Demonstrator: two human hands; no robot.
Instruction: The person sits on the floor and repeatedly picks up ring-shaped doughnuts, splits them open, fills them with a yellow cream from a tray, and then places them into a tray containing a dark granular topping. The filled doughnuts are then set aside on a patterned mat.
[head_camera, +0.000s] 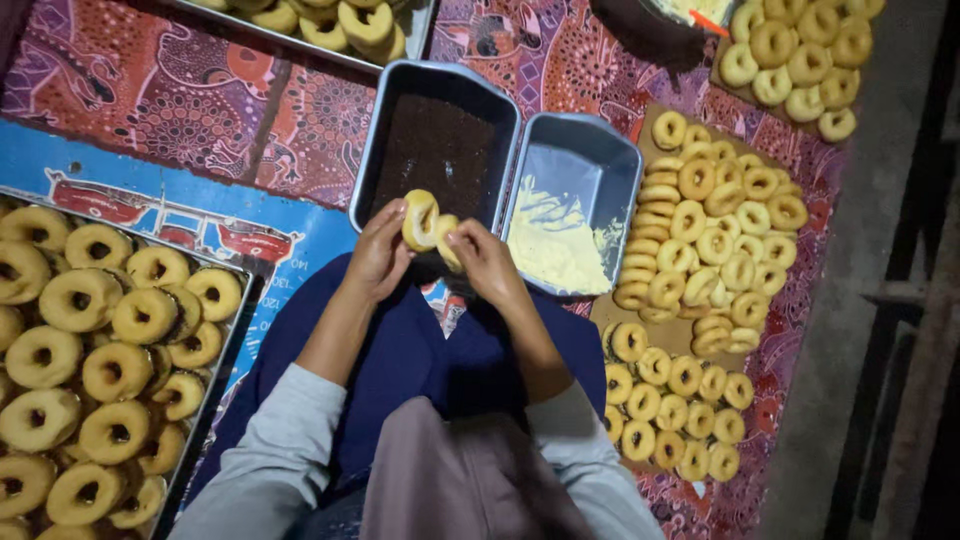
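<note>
My left hand holds one half of a split ring doughnut. My right hand grips the other half, and the two halves touch between my fingers. Both hands hover over the near edge of a grey pan of dark chocolate sprinkles. Beside it on the right stands a second grey pan with pale cream smeared in its near part.
A metal tray piled with several plain doughnuts lies at my left. Brown paper at the right carries rows of doughnuts. More doughnuts sit on trays at the back left and back right. A patterned cloth covers the floor.
</note>
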